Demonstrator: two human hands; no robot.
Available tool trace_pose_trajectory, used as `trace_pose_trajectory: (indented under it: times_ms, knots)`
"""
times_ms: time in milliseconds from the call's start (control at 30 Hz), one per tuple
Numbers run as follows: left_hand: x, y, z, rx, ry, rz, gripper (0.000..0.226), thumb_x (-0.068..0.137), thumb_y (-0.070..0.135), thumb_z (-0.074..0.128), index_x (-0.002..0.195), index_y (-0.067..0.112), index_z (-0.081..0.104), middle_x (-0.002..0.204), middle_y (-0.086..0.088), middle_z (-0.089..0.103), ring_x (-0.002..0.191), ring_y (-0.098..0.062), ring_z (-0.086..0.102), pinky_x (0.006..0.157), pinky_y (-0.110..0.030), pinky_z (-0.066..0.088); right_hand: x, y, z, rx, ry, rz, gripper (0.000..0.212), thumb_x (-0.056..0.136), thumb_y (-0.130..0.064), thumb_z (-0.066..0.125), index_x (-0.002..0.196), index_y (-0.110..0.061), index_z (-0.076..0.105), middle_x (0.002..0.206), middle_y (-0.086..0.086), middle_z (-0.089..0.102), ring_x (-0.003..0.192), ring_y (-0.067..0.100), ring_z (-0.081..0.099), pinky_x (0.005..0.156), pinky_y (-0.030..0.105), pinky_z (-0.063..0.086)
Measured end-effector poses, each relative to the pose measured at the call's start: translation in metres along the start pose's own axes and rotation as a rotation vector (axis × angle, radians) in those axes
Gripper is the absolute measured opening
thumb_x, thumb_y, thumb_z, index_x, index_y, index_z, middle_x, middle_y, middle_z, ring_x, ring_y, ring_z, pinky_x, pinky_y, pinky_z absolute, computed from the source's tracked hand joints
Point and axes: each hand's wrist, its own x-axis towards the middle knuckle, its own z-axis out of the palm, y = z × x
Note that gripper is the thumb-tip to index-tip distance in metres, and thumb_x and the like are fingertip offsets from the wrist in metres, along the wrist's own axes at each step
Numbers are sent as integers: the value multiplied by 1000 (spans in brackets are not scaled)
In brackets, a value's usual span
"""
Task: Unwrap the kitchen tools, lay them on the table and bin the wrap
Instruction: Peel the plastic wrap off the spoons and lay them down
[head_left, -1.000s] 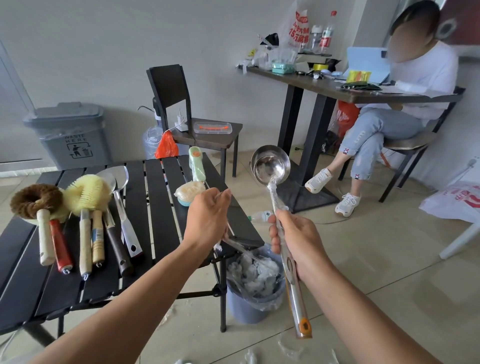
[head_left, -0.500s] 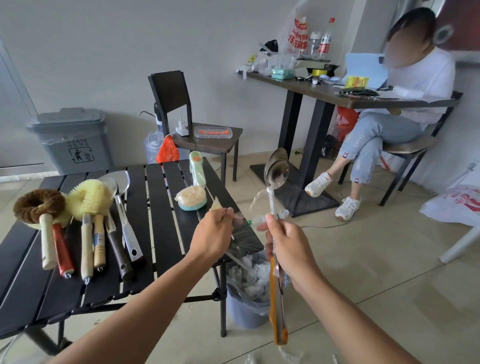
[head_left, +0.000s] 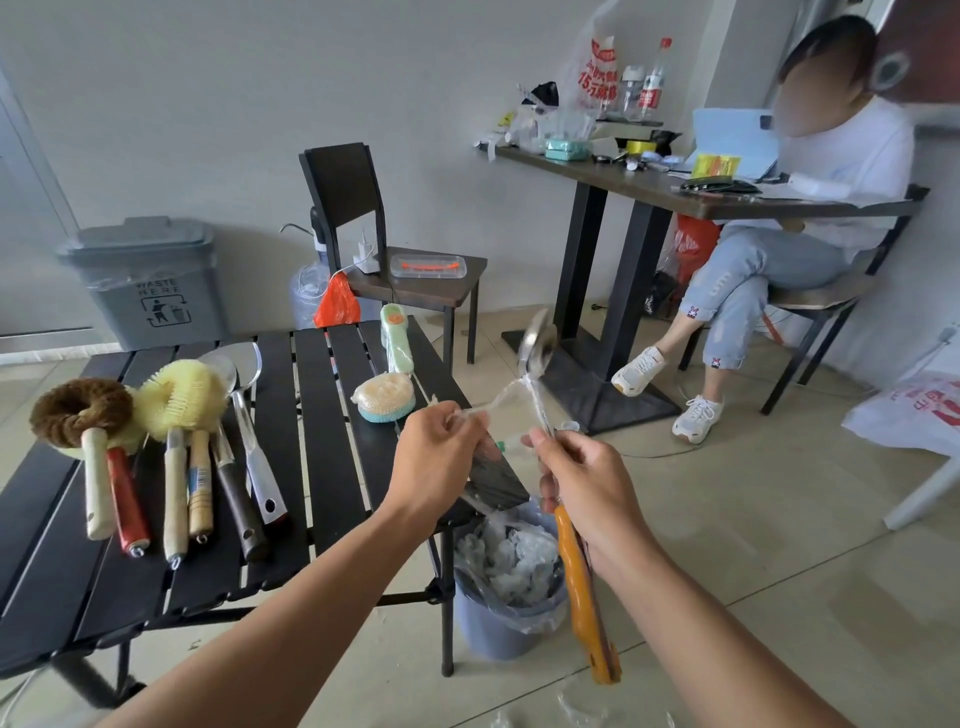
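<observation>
Black slatted worktop (head_left: 322, 441) on your left. Off its corner your right hand (head_left: 587, 483) grips the ladle (head_left: 537, 345) upright by its handle, steadying it. Your left hand (head_left: 441, 457) fingers pinch the wrap (head_left: 493, 400), stretched taut sideways. Bin (head_left: 488, 634) stands just below, likely for the wrap.

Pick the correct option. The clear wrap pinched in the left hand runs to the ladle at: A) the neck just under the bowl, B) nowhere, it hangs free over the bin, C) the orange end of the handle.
A: the wrap stretches from the left hand to the neck just under the bowl of the ladle, which the right hand grips by the handle.
</observation>
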Motion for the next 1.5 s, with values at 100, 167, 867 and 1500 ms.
trace_pose_trajectory:
  times_ms: [100,167,867,1500]
  knots:
    - [0,-2,-1,-34,-40,-31,14,110,25,50,110,12,55,79,-4,81,44,-4,55,46,-18,45,0,-2,1,-60,25,10,31,108,-38,61,87,-30,83,64,-7,64,53,9,61,48,24,49]
    - [0,-4,-1,-89,-91,-51,15,113,23,47,115,15,59,78,-7,80,43,-5,53,45,-20,46,-2,-1,3,-103,38,14,35,109,-39,59,86,-26,82,64,-8,63,53,10,61,46,25,48]
    - [-7,0,9,-93,115,53,54,107,41,59,81,-5,51,55,0,47,46,-13,37,42,-21,32,-12,-16,9,-135,-5,10,52,102,-51,65,90,0,63,57,1,58,40,21,54,42,30,45]
    - [9,7,-9,-177,15,1,42,111,42,52,81,12,50,61,-3,41,47,-12,27,40,-22,23,-4,-25,-6,-34,-2,6,43,107,-43,61,91,-4,69,55,1,56,40,18,52,38,25,44]
